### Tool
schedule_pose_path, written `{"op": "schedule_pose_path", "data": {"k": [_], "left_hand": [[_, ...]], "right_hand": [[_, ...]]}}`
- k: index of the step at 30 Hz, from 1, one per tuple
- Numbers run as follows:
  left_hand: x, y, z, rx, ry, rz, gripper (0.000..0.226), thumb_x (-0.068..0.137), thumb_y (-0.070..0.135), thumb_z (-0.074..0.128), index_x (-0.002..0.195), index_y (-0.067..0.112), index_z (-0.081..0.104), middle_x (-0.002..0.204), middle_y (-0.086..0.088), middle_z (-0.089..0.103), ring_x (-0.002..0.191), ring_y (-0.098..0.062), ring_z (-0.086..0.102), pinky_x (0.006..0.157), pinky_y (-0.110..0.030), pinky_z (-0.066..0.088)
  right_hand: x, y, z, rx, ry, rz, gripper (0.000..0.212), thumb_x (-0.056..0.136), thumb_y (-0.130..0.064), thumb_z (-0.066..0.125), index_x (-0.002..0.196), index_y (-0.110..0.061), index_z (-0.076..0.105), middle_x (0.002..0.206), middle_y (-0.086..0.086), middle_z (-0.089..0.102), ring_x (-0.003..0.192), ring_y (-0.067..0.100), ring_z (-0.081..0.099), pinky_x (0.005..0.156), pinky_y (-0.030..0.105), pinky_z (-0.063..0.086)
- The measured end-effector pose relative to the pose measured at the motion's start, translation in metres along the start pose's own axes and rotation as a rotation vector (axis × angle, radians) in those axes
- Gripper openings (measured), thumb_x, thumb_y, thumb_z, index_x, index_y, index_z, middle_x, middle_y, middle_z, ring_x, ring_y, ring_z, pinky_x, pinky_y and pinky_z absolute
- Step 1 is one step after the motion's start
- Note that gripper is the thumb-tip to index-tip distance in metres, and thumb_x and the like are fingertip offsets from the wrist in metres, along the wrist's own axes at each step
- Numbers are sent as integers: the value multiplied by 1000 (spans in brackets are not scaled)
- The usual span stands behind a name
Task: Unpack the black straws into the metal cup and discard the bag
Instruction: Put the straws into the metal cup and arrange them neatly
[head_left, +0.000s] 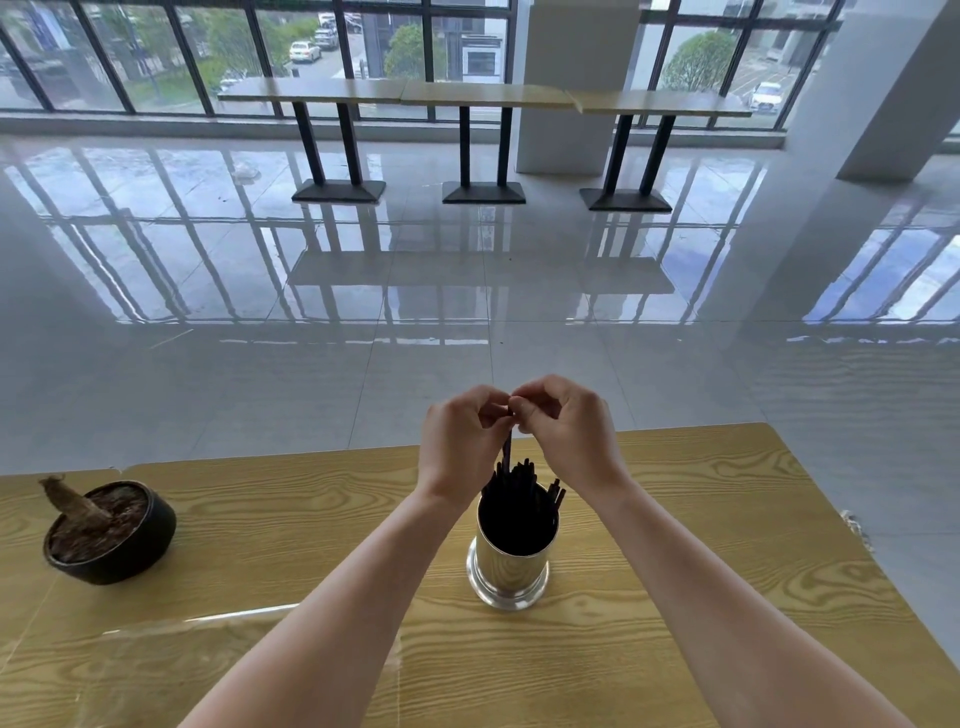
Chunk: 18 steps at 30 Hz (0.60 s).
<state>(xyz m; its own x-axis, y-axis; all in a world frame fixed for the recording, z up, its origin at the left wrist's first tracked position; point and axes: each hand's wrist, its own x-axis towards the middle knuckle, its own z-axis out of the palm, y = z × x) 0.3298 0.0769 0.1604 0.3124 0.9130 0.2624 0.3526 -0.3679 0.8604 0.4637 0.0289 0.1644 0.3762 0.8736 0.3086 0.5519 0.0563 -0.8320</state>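
Metal cup (513, 564), upright on wooden table (727, 545), packed with black straws (519, 486); left hand (460, 441) and right hand (569, 428) pinch one straw (507, 447) above it, seemingly stripping a wrapper; bag unseen.

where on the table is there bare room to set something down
Bare wood lies between the black pot and the metal cup, and right of the cup out to the table edge. It is crowded above the cup, where both hands pinch a straw.
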Motion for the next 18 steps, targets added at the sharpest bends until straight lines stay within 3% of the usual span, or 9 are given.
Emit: {"op": "schedule_pose_path", "data": {"k": [7,12,15,18], "left_hand": [[5,8,-15,54,104,31,21,84,9,78,104,14,79,85,2,77,79,-10,72,79,-33,60],[13,18,-40,-23,185,-10,20,83,12,79,103,19,79,84,15,74,80,-1,71,79,-21,58],[18,26,-58,-179,268,-63,23,80,13,82,91,32,78,76,22,74,76,8,70,75,-10,55],[19,33,-71,-322,337,-81,29,78,11,84,82,38,75,77,22,76,74,3,72,73,-11,56]], "right_hand": [[-7,22,0,116,-5,148,9,90,-9,72,97,-14,75,82,1,76,79,18,74,78,45,62],[-24,37,2,94,-59,233,12,91,-14,73,103,-15,75,83,-6,74,75,7,69,79,34,62],[-31,38,0,88,-55,230,16,92,-14,72,108,-12,73,84,-4,74,68,4,66,69,25,58],[-35,35,-2,123,-16,252,21,94,-17,70,115,-13,69,93,-3,73,67,6,67,62,20,56]]}}
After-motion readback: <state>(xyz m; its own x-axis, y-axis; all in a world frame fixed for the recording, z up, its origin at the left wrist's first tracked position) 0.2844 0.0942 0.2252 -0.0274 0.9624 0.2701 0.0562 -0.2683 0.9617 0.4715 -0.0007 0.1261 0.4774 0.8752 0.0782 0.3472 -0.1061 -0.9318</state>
